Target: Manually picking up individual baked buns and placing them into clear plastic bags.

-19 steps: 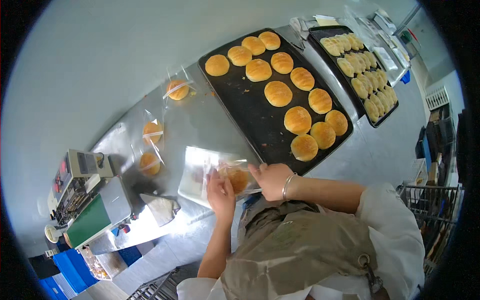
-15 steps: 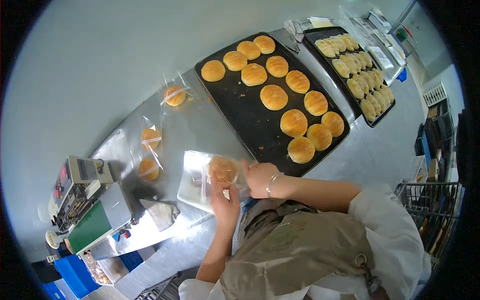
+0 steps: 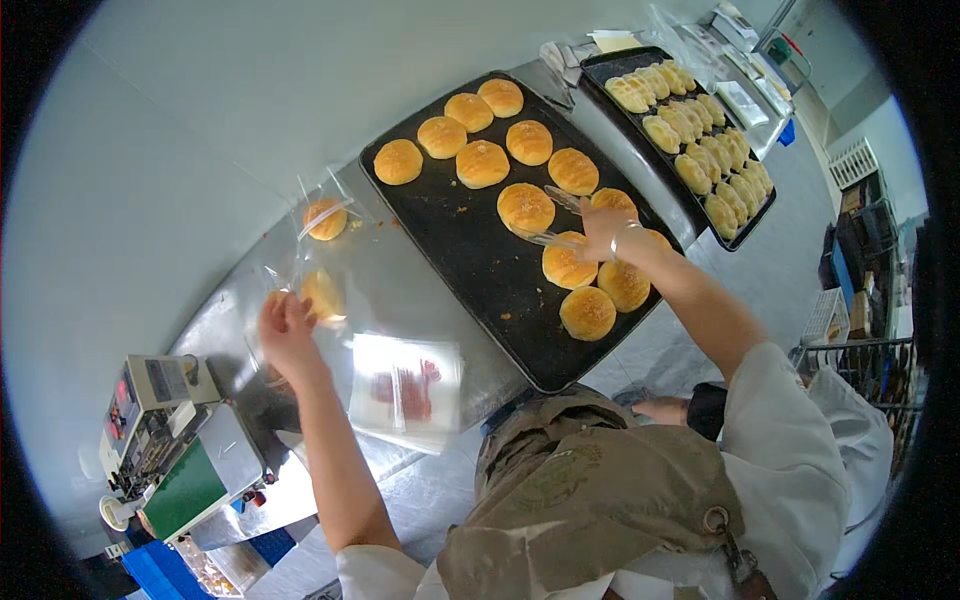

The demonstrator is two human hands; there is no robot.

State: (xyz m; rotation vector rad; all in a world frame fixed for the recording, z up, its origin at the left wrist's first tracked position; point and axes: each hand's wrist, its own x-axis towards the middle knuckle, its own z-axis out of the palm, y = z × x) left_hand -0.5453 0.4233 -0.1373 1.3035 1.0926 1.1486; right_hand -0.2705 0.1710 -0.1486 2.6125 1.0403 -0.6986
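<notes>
My right hand (image 3: 610, 232) is closed on clear plastic tongs (image 3: 566, 200). Their two arms reach to either side of a golden round bun (image 3: 526, 208) on the black baking tray (image 3: 470, 270). Several more buns lie on that tray. At the left, my left hand (image 3: 288, 335) has its fingers bent at the edge of a clear bag with a bun (image 3: 322, 297) in it, slightly blurred. My hand partly covers other bagged buns there. Another bagged bun (image 3: 325, 219) rests by the wall. A stack of clear bags with red print (image 3: 405, 390) lies between my arms.
A second black tray (image 3: 738, 238) of pale, elongated pieces of bread or dough stands at the far right. A machine with a green belt (image 3: 185, 490) stands at the left. Another person's hand (image 3: 662, 410) with a dark cuff shows beside my apron. A wire rack (image 3: 860, 360) is at the right.
My left hand has moved left from the bag stack with the bagged bun. My right hand has left the bag, reached over the tray and now holds tongs. Another person's hand has appeared.
</notes>
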